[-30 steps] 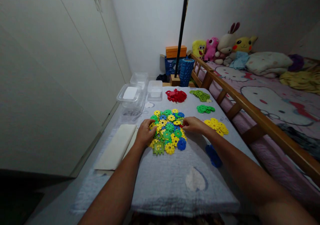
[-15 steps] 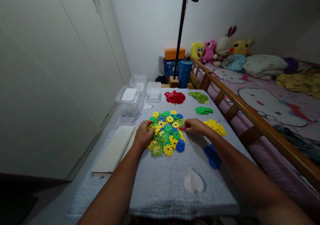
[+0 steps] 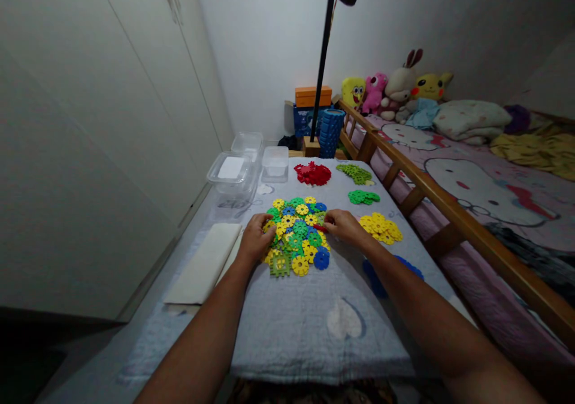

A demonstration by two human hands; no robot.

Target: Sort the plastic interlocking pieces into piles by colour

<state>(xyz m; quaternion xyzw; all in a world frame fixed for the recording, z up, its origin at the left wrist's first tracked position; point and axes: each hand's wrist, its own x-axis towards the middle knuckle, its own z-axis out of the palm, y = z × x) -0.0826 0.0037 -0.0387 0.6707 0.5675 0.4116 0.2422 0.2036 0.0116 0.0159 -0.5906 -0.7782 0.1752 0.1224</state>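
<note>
A mixed pile of plastic interlocking snowflake discs (image 3: 300, 229) in yellow, green and blue, with a few square olive pieces, lies mid-table. My left hand (image 3: 257, 236) rests against the pile's left edge, thumb and forefinger apart, with yellow discs showing between them. At the right edge, my right hand (image 3: 344, 227) pinches a red snowflake disc (image 3: 320, 228), seen nearly edge-on. Sorted heaps lie to the right and behind: red pieces (image 3: 313, 174), olive pieces (image 3: 354, 173), green discs (image 3: 363, 197), yellow discs (image 3: 381, 228) and blue discs (image 3: 408, 266), the last partly hidden by my right forearm.
Clear plastic containers (image 3: 230, 169) stand at the back left, one with a white label. A folded cream cloth or paper (image 3: 204, 263) lies left of the pile. A black pole (image 3: 321, 63) rises behind the table. A wooden bed rail (image 3: 422, 194) runs along the right side.
My right hand has shifted slightly left with the red disc, which now overlaps the pile's right edge. More of the blue heap shows beyond my forearm. My left hand stays by the pile.
</note>
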